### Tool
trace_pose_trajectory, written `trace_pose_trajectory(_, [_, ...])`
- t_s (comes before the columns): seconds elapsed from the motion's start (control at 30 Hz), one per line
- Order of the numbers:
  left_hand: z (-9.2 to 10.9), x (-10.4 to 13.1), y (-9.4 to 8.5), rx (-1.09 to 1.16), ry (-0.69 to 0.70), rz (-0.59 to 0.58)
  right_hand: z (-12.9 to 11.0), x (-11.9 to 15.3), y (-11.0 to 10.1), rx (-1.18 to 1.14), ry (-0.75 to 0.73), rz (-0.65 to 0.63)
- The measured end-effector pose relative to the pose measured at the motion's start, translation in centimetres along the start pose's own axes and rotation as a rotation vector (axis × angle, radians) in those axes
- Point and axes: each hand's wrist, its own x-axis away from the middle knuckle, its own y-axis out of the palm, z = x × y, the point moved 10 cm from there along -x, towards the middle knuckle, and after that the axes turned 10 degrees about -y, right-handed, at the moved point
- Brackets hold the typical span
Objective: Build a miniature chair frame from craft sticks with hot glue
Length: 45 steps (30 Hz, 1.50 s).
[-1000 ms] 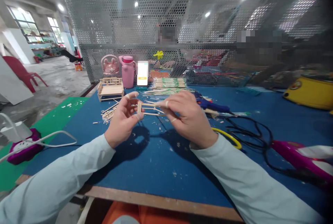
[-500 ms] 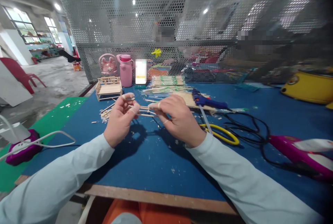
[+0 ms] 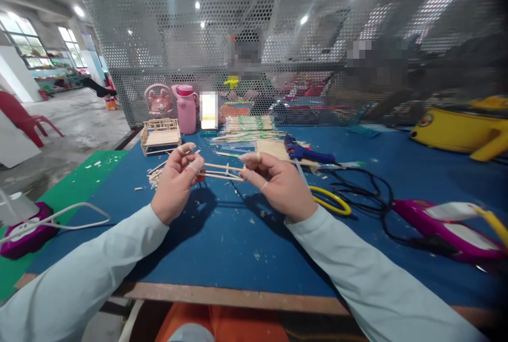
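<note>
Your left hand (image 3: 174,186) is pinching one end of a small stick frame (image 3: 220,171) between thumb and fingers, and your right hand (image 3: 278,186) is gripping the other end, both fingers closed on it, so the frame is hanging level above the blue table (image 3: 222,241) between the two. Behind your hands a glue gun (image 3: 307,154) is lying on the table beside a yellow ring (image 3: 333,201) and black cords (image 3: 373,194), while a stick bench (image 3: 160,136), a pink bottle (image 3: 186,109) and a phone (image 3: 208,111) are standing further back near the mesh screen (image 3: 278,40).
</note>
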Motion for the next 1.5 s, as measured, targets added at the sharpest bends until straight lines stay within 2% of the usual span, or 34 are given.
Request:
trace_pose_trajectory(0.3, [-0.7, -0.1, 0.5, 0.023, -0.039, -0.085, 2.1, -0.1, -0.9, -0.164, 0.133, 0.161])
trace_pose_trajectory(0.43, [-0.8, -0.4, 0.3, -0.089, -0.043, -0.096, 2.5, 0.0, -1.1, -0.175, 0.152, 0.205])
trace_pose_trajectory(0.67, [-0.3, -0.1, 0.8, -0.273, 0.004, -0.199, 2.3, 0.0, -1.1, -0.109, 0.134, 0.214])
trace_pose_trajectory(0.83, [-0.6, -0.4, 0.1, -0.257, 0.012, -0.155, 1.9, -0.1, -0.8, -0.102, 0.1, 0.184])
trace_pose_trajectory(0.97, [-0.9, -0.9, -0.6, -0.197, 0.0, -0.116, 2.1, 0.0, -2.4, -0.11, 0.102, 0.263])
trace_pose_trajectory(1.07, [-1.2, -1.0, -0.8, -0.167, -0.022, -0.101, 2.8, -0.1, -2.7, -0.084, 0.143, 0.204])
trace_pose_trajectory(1.23, [-1.6, -0.9, -0.7, -0.156, -0.02, -0.088, 3.8, -0.1, -1.6, -0.111, 0.191, 0.089])
trace_pose_trajectory(1.5, [-1.4, -0.6, -0.4, -0.18, 0.055, -0.089, 4.4, -0.1, -0.4, -0.185, 0.192, 0.012])
